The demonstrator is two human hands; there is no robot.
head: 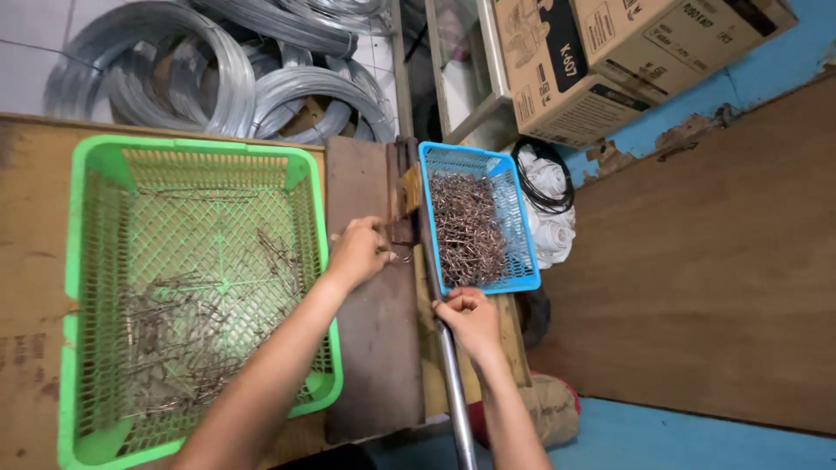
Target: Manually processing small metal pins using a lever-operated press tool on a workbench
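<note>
A dark, worn wooden board (370, 365) is seen lying lengthwise across the middle of the bench, hemmed in on both long edges: a large green plastic mesh basket (87, 261) is set hard against its left edge, and a small blue plastic mesh basket (522, 261) is placed just beyond its right edge. Bent lengths of thin wire are scattered over the floor of the green basket, while the blue basket is heaped with short brownish wire pieces (466, 231). A small rusty metal jig (402, 228) is fixed at the right edge of the board, and a long grey metal lever bar (455, 383) is run from it towards the near edge of the bench. Open room is found only on the lower half of the board; a brown wooden panel (697, 261) occupies the right side. The left hand (357, 252) is rested on the board with the fingers curled and pinched shut on a small wire piece (402, 255) held at the jig. The right hand (470, 318) is closed into a fist around the lever bar, just below the near rim of the blue basket. Coils of grey galvanised wire (218, 78) and brown cardboard boxes (610, 52) are noted beyond the far edge.
</note>
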